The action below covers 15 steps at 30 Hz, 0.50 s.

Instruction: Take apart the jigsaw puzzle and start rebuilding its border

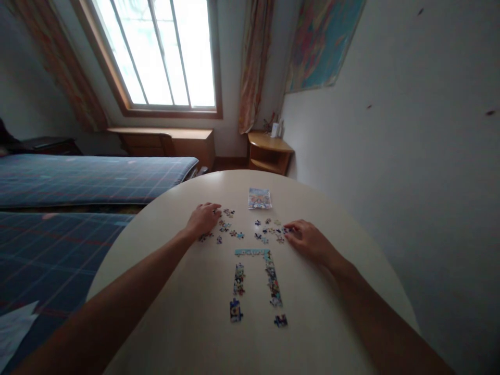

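Observation:
My left hand [203,219] rests palm down at the left of the loose jigsaw pieces [224,226], its fingers stretched out over small pieces by the fingertips. At the right, my right hand [308,239] has thumb and fingertips closed around a jigsaw piece [288,229], mostly covered by the fingers. More loose pieces [264,240] lie just left of that hand. Nearer to me is a partly joined border: a light-blue top strip [252,252], a right strip [272,276] meeting it, and a separate left strip [238,279]. Two dark clusters, left [235,311] and right [280,320], lie below.
A small picture sheet [260,198] lies beyond the pieces on the round cream table [187,323]. Plaid-covered beds [89,179] stand to the left and a white wall [410,172] to the right. A corner shelf [269,143] and a window are behind.

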Available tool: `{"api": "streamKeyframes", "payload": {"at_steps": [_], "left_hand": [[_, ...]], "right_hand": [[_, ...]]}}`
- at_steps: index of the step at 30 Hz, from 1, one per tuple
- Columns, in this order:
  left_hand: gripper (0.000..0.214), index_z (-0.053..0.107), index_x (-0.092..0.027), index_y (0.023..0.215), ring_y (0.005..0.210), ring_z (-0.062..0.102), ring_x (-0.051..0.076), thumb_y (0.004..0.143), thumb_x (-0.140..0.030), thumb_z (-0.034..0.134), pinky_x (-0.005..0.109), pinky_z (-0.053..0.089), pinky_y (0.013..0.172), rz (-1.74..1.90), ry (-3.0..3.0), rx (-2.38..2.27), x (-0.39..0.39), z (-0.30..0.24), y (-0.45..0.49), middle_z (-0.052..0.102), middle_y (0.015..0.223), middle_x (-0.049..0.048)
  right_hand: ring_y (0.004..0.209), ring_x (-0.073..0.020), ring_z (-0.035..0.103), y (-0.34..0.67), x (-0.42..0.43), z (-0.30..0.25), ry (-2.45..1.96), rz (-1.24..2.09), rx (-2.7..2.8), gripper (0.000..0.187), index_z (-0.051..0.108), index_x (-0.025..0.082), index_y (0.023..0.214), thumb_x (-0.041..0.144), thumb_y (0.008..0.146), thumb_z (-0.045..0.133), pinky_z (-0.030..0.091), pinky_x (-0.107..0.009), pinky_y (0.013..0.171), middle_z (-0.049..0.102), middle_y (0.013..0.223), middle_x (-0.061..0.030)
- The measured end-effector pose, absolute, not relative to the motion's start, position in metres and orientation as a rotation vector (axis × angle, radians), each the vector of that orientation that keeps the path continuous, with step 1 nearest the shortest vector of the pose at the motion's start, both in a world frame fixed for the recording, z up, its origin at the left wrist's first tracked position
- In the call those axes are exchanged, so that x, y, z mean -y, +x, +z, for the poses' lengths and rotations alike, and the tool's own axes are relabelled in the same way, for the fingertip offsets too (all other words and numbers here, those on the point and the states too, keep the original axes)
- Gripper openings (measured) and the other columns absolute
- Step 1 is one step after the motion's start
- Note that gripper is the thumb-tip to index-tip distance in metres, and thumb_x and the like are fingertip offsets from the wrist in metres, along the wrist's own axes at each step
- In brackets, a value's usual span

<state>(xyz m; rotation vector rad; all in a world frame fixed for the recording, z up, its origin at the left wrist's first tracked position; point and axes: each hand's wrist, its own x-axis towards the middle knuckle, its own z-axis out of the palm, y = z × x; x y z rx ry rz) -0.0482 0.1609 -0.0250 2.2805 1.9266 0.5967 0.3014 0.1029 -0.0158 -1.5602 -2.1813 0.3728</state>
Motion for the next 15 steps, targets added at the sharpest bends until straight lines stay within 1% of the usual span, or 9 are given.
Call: {"api": "streamKeyframes", "payload": {"at_steps": [4, 6, 11, 15], "left_hand": [[0.039, 0.069, -0.017, 0.116, 0.112, 0.058, 0.031, 0.089, -0.039, 0.054, 0.042, 0.044, 0.100, 0.451, 2.319, -1.942, -0.177, -0.016, -0.041, 0.065, 0.120, 0.0131], [0.036, 0.071, -0.019, 0.111, 0.113, 0.057, 0.031, 0.087, -0.042, 0.056, 0.041, 0.044, 0.100, 0.401, 2.329, -1.942, -0.183, -0.013, -0.036, 0.065, 0.120, 0.0127], [0.029, 0.074, -0.020, 0.104, 0.113, 0.059, 0.029, 0.086, -0.036, 0.058, 0.037, 0.046, 0.098, 0.304, 2.302, -1.966, -0.193, -0.009, -0.027, 0.067, 0.116, 0.0119], [0.022, 0.077, -0.019, 0.093, 0.107, 0.064, 0.028, 0.084, -0.031, 0.061, 0.035, 0.048, 0.096, 0.229, 2.271, -1.971, -0.198, -0.007, -0.024, 0.072, 0.106, 0.0122]], "right_hand": [[0.103, -0.0251, 0.061, 0.302, -0.103, -0.017, -1.539, 0.360, 2.181, 0.029, 0.072, 0.017, 0.108, 0.029, 0.084, 0.060, 0.045, -0.039, 0.097, 0.068, 0.112, -0.0119], [0.104, -0.0249, 0.061, 0.303, -0.104, -0.018, -1.524, 0.359, 2.184, 0.029, 0.072, 0.016, 0.108, 0.029, 0.084, 0.060, 0.044, -0.039, 0.098, 0.068, 0.112, -0.0120], [0.103, -0.0248, 0.061, 0.303, -0.103, -0.016, -1.529, 0.378, 2.194, 0.031, 0.071, 0.016, 0.110, 0.031, 0.085, 0.060, 0.045, -0.039, 0.096, 0.068, 0.111, -0.0127], [0.104, -0.0246, 0.061, 0.302, -0.102, -0.015, -1.526, 0.381, 2.193, 0.029, 0.071, 0.016, 0.109, 0.029, 0.085, 0.061, 0.044, -0.038, 0.097, 0.068, 0.112, -0.0119]]}}
